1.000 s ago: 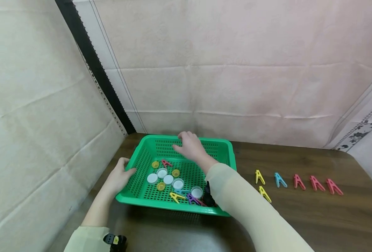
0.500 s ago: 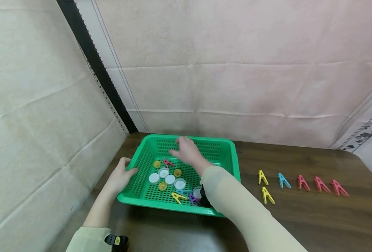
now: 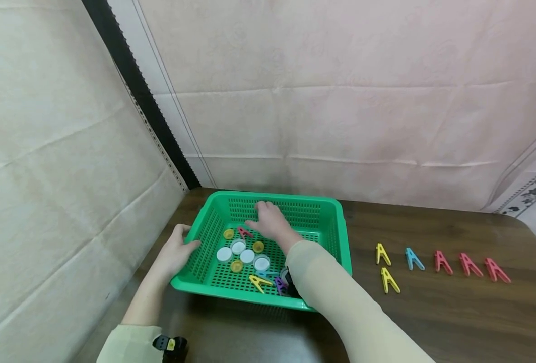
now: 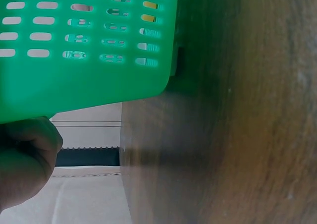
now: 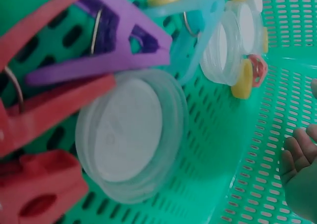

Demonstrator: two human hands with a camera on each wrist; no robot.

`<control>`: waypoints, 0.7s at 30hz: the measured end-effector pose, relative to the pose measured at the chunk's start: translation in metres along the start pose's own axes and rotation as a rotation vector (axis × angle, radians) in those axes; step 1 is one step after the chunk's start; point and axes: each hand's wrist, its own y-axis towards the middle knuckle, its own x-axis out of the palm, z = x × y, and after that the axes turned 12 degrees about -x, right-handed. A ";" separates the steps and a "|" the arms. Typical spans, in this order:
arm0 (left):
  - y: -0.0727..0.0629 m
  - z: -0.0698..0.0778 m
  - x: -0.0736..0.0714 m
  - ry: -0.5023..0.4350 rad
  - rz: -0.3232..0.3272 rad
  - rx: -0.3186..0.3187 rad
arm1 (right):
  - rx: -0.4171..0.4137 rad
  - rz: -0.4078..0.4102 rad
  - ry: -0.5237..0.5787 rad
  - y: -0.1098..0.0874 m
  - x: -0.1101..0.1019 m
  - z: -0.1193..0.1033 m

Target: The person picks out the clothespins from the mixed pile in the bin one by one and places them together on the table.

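Two hands attend the green basket, which sits on the wooden table near the far cloth wall. From my remote station I record the left hand gripping the basket's left rim, thumb inside; the right hand is over the basket's floor, fingers loosely bent, nothing visibly held.

Risks, as I judge them: an uneven pull by the left hand could skew or tip the basket and send the loose white lids sliding. The right wrist's black device sits low and could snag the purple peg. A red peg overlaps a lid's edge, so lifting it might drag the lid.

Orientation: the basket's long axis runs left to right, right end slightly nearer the person. Inside, the yellow peg points its narrow end leftward and away.
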 end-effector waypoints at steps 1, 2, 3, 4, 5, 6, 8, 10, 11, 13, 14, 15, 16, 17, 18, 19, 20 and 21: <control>-0.001 0.000 -0.001 -0.001 0.001 -0.001 | -0.007 -0.004 0.002 0.000 0.001 -0.001; -0.001 -0.001 -0.002 -0.002 0.002 0.000 | -0.013 -0.007 0.004 0.001 0.002 -0.001; -0.002 -0.001 -0.003 -0.001 0.003 0.001 | -0.018 -0.008 0.001 0.002 0.003 -0.002; -0.002 -0.001 -0.004 0.001 0.004 0.002 | -0.022 -0.006 -0.003 0.003 0.004 -0.003; -0.003 -0.001 -0.005 0.002 0.004 0.004 | -0.024 -0.007 -0.008 0.003 0.005 -0.003; -0.004 -0.001 -0.006 0.002 0.002 0.004 | -0.027 -0.011 -0.015 0.004 0.006 -0.004; -0.006 -0.001 -0.007 0.002 -0.005 0.003 | -0.028 -0.030 -0.024 0.005 0.008 -0.005; -0.007 -0.001 -0.007 -0.001 -0.010 -0.003 | -0.032 -0.060 -0.032 0.006 0.010 -0.006; -0.008 -0.001 -0.008 -0.003 -0.009 -0.007 | -0.037 -0.075 -0.034 0.006 0.011 -0.007; -0.009 -0.001 -0.008 -0.009 -0.007 -0.010 | -0.046 -0.100 -0.035 0.007 0.013 -0.008; -0.010 -0.001 -0.008 -0.014 -0.008 -0.009 | -0.049 -0.110 -0.033 0.006 0.013 -0.009; -0.010 0.000 -0.008 -0.018 -0.006 -0.008 | -0.051 -0.117 -0.033 0.006 0.014 -0.010; -0.010 0.000 -0.008 -0.020 -0.006 -0.006 | -0.052 -0.123 -0.030 0.006 0.014 -0.010; -0.010 0.001 -0.007 -0.022 -0.006 -0.004 | -0.057 -0.132 -0.030 0.006 0.014 -0.010; -0.010 0.002 -0.007 -0.024 -0.008 -0.002 | -0.060 -0.142 -0.027 0.006 0.014 -0.010; -0.010 0.003 -0.006 -0.026 -0.009 -0.001 | -0.065 -0.155 -0.025 0.006 0.014 -0.009; -0.010 0.003 -0.006 -0.027 -0.010 -0.002 | -0.070 -0.168 -0.022 0.005 0.014 -0.009; -0.011 0.003 -0.005 -0.026 -0.009 -0.004 | -0.076 -0.182 -0.021 0.005 0.015 -0.008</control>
